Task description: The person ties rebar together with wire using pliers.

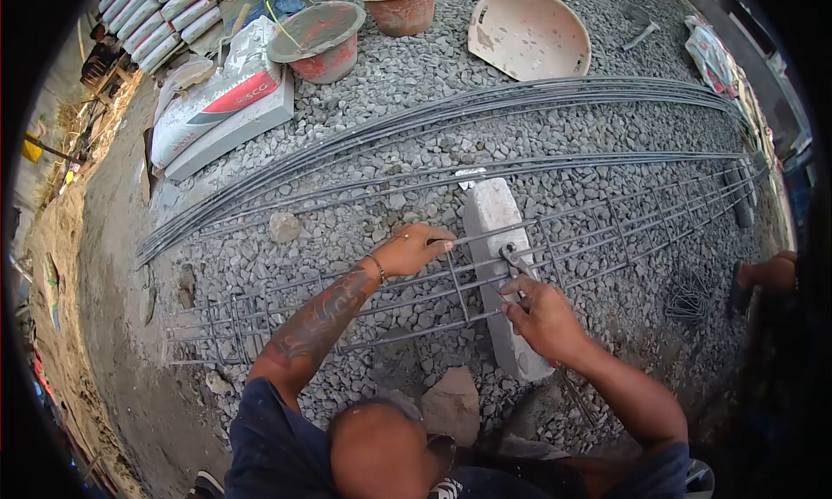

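A long rebar cage (613, 232) lies across the gravel and over a pale concrete block (496, 206). My left hand (413, 248) is at the cage's upper bar, its fingertips closed by a square stirrup (459, 287) just left of the block. Over the block, my right hand (539, 313) is wrapped round a metal tool (513, 258) like pliers, whose head points up and left between the bars. Whether the tool's jaws hold anything is too small to tell. Several thin wires (576, 395) hang below my right hand.
Loose long bars (390, 135) lie beyond the cage. Buckets of cement (325, 44), a pale scoop (530, 35), a cement bag (217, 96) and stacked bags (156, 18) stand farther back. Coiled wire (687, 298) and another person's foot (739, 287) are at the right.
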Tool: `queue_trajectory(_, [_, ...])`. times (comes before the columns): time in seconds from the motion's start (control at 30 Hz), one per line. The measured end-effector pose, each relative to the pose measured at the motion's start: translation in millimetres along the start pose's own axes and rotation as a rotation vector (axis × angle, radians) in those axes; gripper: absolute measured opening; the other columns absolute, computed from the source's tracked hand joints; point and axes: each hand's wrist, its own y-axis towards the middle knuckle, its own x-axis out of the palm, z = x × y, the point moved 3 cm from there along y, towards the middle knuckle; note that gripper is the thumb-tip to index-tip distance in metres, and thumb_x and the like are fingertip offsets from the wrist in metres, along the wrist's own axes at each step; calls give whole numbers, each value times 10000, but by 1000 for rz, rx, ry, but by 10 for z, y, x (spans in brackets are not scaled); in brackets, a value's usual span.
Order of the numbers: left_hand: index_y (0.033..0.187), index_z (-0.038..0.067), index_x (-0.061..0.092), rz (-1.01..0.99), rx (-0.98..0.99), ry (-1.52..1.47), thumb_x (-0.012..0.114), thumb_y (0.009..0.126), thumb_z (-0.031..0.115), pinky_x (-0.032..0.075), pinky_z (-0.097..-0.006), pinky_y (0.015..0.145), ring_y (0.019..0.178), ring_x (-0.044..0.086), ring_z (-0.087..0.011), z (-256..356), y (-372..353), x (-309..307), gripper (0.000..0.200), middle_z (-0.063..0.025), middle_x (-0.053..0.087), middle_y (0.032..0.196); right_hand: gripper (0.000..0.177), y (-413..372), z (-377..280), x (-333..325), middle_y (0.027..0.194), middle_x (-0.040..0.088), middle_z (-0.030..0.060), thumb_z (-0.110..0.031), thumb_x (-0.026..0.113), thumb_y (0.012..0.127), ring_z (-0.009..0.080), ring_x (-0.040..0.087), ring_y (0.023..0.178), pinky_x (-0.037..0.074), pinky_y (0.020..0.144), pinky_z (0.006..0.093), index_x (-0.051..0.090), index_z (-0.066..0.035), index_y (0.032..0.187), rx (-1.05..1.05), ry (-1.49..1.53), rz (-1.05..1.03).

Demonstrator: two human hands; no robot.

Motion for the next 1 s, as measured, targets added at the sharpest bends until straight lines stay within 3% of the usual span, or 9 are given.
queue_trajectory(0.1, [1081, 17, 625, 55, 36, -142, 626, 844, 248, 492, -342, 797, 889, 642, -237, -88, 88, 42, 330, -154, 664, 984, 209, 86, 28, 96, 526, 556, 101, -85, 572, 823, 160, 566, 488, 427, 488, 318, 590, 26, 1000, -3, -93, 28])
queue_trajectory(0.13, [1091, -40, 606, 32, 17, -175, 631, 854, 260, 489, -335, 843, 959, 624, -224, -111, 118, 58, 382, -157, 655, 1018, 209, 94, 26, 109, 526, 556, 101, -85, 572, 823, 160, 566, 488, 427, 488, 318, 590, 26, 1000, 2, -94, 26])
queue_trajectory(0.43, [1086, -53, 587, 91, -62, -431, 510, 902, 157, 474, -313, 828, 928, 627, -220, -197, 70, 19, 290, -160, 652, 977, 189, 236, 60, 27, 561, 574, 173, -75, 566, 775, 256, 621, 543, 472, 559, 350, 614, 36, 921, 65, -199, 66])
queue_trajectory(0.5, [1109, -43, 581, 55, -44, -373, 506, 912, 181, 467, -320, 859, 973, 613, -230, -215, 80, 31, 307, -162, 640, 1029, 197, 309, 46, 72, 646, 587, 245, -100, 569, 743, 415, 600, 700, 474, 689, 445, 628, 30, 879, 7, -236, 60])
queue_trajectory(0.63, [1129, -3, 584, -9, 16, -128, 525, 911, 201, 450, -337, 908, 1066, 570, -239, -98, 8, 1, 305, -167, 597, 1146, 210, 278, -40, 14, 684, 593, 266, -103, 571, 734, 416, 604, 718, 477, 690, 443, 631, 37, 878, 37, -175, 34])
queue_trajectory(0.7, [1121, 21, 594, -61, 27, -198, 543, 903, 214, 437, -350, 927, 1085, 551, -247, -187, 30, 52, 296, -169, 577, 1179, 214, 316, -17, -6, 703, 603, 263, -99, 569, 732, 414, 607, 723, 480, 682, 443, 627, 42, 882, 112, -201, -15])
queue_trajectory(0.83, [1139, -1, 579, -43, -39, -333, 536, 909, 267, 448, -332, 902, 1048, 563, -227, -258, 78, 68, 356, -147, 600, 1119, 200, 551, 59, 220, 701, 605, 256, -98, 568, 741, 413, 608, 714, 481, 669, 441, 626, 45, 869, -20, -206, 37])
queue_trajectory(0.9, [1118, -21, 593, -78, -264, -298, 537, 908, 287, 460, -303, 838, 992, 573, -199, -166, 57, -1, 377, -132, 619, 1068, 190, 620, 108, 344, 692, 604, 252, -97, 566, 758, 412, 610, 714, 480, 671, 435, 625, 46, 869, 35, -76, 156])
queue_trajectory(1.0, [1070, -36, 620, -144, -383, -271, 539, 904, 305, 452, -285, 787, 920, 572, -177, -129, 124, -1, 388, -125, 642, 994, 181, 660, 90, 497, 698, 606, 253, -93, 559, 770, 418, 610, 728, 477, 682, 435, 629, 37, 875, 85, 7, 229])
